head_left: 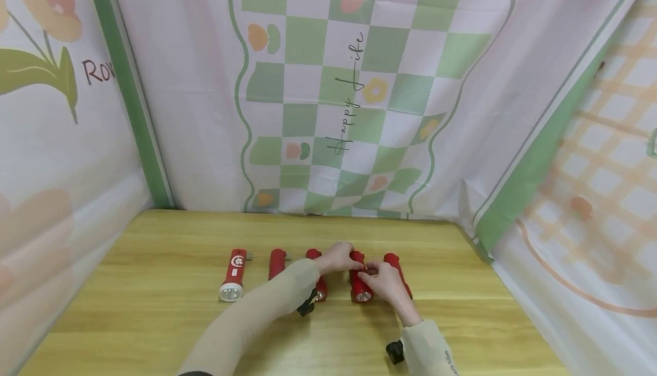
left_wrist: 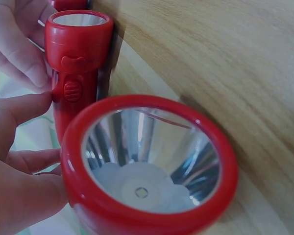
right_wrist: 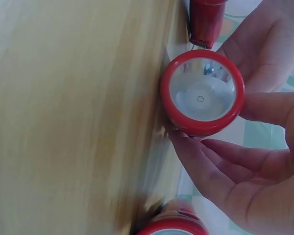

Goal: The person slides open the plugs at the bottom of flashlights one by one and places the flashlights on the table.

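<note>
A red flashlight (head_left: 361, 287) lies on the table with its lens toward me. My right hand (head_left: 388, 283) holds its body from the right, with the thumb on one side and fingers under the head in the right wrist view. From the other side, my left hand (head_left: 336, 257) pinches the rear part of the same flashlight; the exact grip is partly hidden. Just left of it another red flashlight (head_left: 321, 289) sits below my left wrist, its large lens rim (left_wrist: 225, 161) close in the left wrist view. Thin metal prongs (right_wrist: 200, 47) show beside the held flashlight.
A red flashlight with a white head (head_left: 231, 291) lies at the far left, a metal plug on its side. Beside it, my left sleeve partly covers another red flashlight (head_left: 276, 261). One more (head_left: 394, 263) lies right of my right hand. A patterned curtain (head_left: 339, 79) borders the wooden table (head_left: 154, 319).
</note>
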`<state>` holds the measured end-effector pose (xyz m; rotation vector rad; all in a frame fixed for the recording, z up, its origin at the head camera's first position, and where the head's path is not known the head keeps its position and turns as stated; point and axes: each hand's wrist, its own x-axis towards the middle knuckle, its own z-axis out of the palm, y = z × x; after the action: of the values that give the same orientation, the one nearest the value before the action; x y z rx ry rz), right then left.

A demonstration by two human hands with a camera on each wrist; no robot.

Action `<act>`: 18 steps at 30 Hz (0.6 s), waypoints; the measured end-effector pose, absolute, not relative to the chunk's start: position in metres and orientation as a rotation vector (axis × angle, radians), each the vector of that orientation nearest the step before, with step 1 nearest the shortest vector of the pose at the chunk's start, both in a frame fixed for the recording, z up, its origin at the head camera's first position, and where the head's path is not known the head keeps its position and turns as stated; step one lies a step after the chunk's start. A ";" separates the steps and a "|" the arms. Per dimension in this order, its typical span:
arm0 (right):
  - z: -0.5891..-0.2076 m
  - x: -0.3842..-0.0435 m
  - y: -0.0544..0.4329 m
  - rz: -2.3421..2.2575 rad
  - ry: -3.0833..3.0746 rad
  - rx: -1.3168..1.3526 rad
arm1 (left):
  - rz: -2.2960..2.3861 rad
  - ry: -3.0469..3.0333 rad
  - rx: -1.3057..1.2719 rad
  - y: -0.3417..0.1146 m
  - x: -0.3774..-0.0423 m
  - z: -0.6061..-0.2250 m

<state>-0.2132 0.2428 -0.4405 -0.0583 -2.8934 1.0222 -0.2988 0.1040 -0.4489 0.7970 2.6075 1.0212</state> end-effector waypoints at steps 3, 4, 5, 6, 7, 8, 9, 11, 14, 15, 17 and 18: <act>-0.441 -0.214 0.242 1.023 -2.906 -0.058 | 1.041 2.587 0.777 0.103 -0.298 -0.448; -0.441 -0.214 0.241 1.025 -2.909 -0.060 | 1.051 2.578 0.772 0.103 -0.298 -0.447; -0.441 -0.214 0.241 1.025 -2.912 -0.061 | 1.060 2.571 0.767 0.104 -0.297 -0.447; -0.441 -0.214 0.241 1.024 -2.913 -0.061 | 1.063 2.568 0.767 0.104 -0.297 -0.447; -0.441 -0.214 0.241 1.025 -2.914 -0.063 | 1.069 2.565 0.764 0.104 -0.297 -0.447; -0.441 -0.214 0.241 1.021 -2.913 -0.061 | 1.069 2.568 0.765 0.104 -0.297 -0.447; -0.441 -0.214 0.241 1.019 -2.912 -0.061 | 1.068 2.573 0.769 0.105 -0.297 -0.447; -0.442 -0.215 0.241 1.007 -2.911 -0.058 | 1.064 2.578 0.771 0.105 -0.297 -0.448; -0.443 -0.216 0.242 0.999 -2.909 -0.056 | 1.054 2.585 0.771 0.107 -0.298 -0.450; -0.443 -0.216 0.242 0.998 -2.909 -0.056 | 1.054 2.586 0.771 0.107 -0.299 -0.450; -0.444 -0.216 0.242 0.999 -2.908 -0.057 | 1.051 2.589 0.767 0.108 -0.298 -0.451; -0.444 -0.216 0.243 0.999 -2.908 -0.055 | 1.047 2.593 0.768 0.108 -0.298 -0.451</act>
<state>-0.2157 0.2425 -0.4439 -0.0547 -2.9076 0.9991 -0.2984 0.1078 -0.4509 0.7677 2.5925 1.0468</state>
